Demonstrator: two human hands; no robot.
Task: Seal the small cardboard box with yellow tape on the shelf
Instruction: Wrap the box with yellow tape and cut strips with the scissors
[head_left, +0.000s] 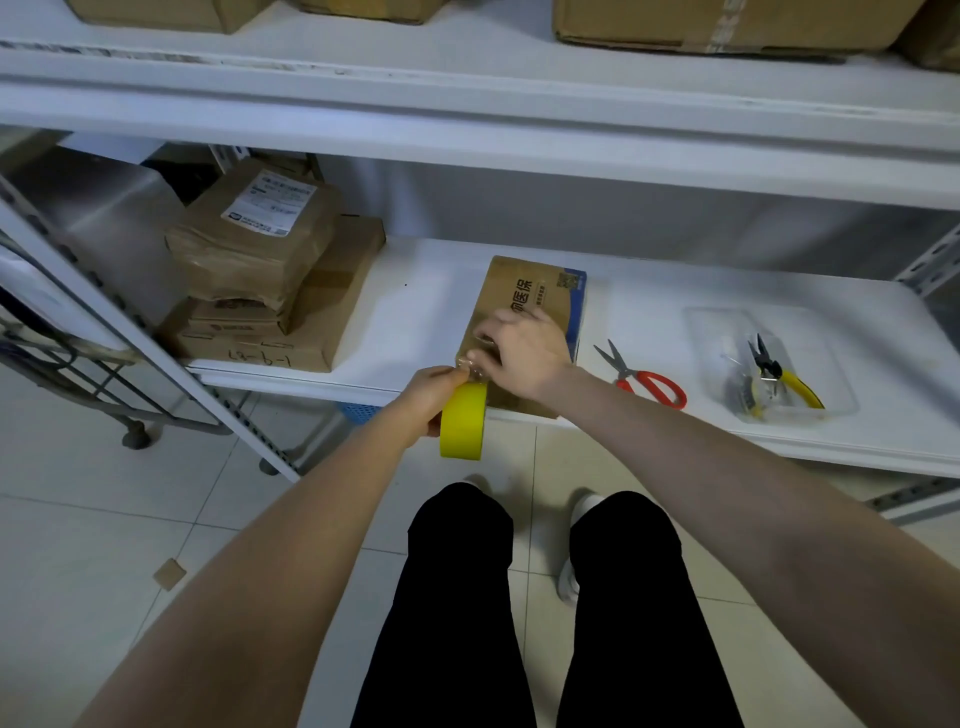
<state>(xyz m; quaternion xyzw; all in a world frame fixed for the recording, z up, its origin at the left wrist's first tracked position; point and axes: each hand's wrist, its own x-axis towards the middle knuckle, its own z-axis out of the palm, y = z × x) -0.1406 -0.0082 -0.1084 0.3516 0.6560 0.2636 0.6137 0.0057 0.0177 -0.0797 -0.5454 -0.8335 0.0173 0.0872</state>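
Observation:
A small cardboard box (524, 288) with printed characters and a blue side lies on the white shelf (415, 312), its near end at the shelf's front edge. My left hand (431, 392) grips a yellow tape roll (464, 422) just below and in front of the box's near left corner. My right hand (524, 351) rests on the near part of the box top, fingers curled toward that corner where the tape's loose end meets the box. The fingertips of both hands nearly touch there.
Red-handled scissors (644, 379) lie right of the box. A clear tray (769, 364) with yellow-handled pliers sits further right. Stacked cardboard parcels (270, 280) fill the shelf's left end. More boxes stand on the upper shelf (467, 104). A wire cart (78, 374) is at the left.

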